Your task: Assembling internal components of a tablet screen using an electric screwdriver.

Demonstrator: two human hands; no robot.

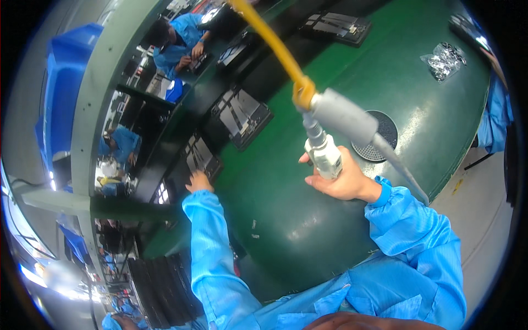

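In my right hand (347,179) is a white power screwdriver (324,155), held upright with the fingers wrapped round its body; its tip is hidden. A metal coupling on top joins it to a thick grey hose (352,118), and a yellow cord (275,47) runs up from there. My left hand (199,181) reaches out to the left, fingers apart, at the near edge of a flat black unit (201,157) with silvery strips. Whether the fingertips press on it cannot be made out. A similar black unit (242,118) lies farther along, to the right.
Right of the screwdriver, a round dish (375,137) of small dark parts stands on the green table (297,231). A clear bag (444,61) of metal pieces lies far right. Another black unit (338,27) is at the back. A green post (88,110) rises left; co-workers sit beyond.
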